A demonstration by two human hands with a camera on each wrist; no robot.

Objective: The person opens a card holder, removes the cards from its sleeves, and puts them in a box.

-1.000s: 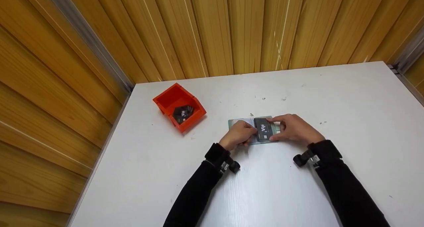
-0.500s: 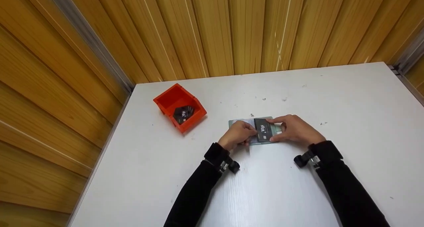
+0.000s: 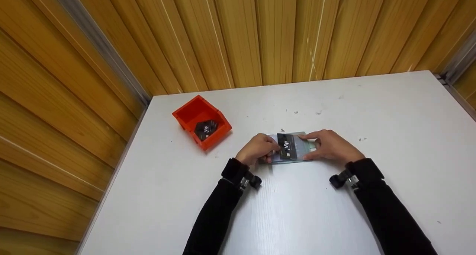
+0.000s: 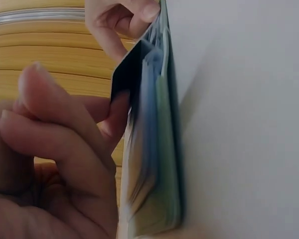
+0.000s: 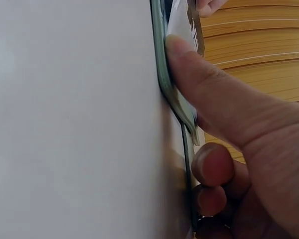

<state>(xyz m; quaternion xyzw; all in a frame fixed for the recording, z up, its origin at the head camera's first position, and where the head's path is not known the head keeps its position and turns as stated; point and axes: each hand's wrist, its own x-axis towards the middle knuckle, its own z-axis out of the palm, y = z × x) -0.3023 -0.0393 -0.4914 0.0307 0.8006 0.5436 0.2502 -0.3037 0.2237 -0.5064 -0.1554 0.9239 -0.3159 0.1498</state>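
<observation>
A green-edged card holder (image 3: 302, 147) with clear sleeves lies spread on the white table. My left hand (image 3: 257, 147) pinches a black card marked "Vip" (image 3: 287, 145) over the middle of the holder. In the left wrist view the card (image 4: 125, 73) stands tilted up from the stacked sleeves (image 4: 149, 139), between thumb and finger. At the holder's right end my right hand (image 3: 331, 145) grips its edge, thumb on the near side. The right wrist view shows this thumb pressed against the green rim (image 5: 162, 64). Part of the holder's left side is hidden by my left hand.
An orange-red bin (image 3: 182, 112) stands at the back left of the table (image 3: 148, 195), with several black cards (image 3: 205, 129) inside. Behind the table rises a wood-patterned wall (image 3: 241, 35). Another such wall runs along the left.
My left hand has shifted left with the black card, which slid left across the holder and uncovered a clear sleeve on its right. My right hand stays where it was.
</observation>
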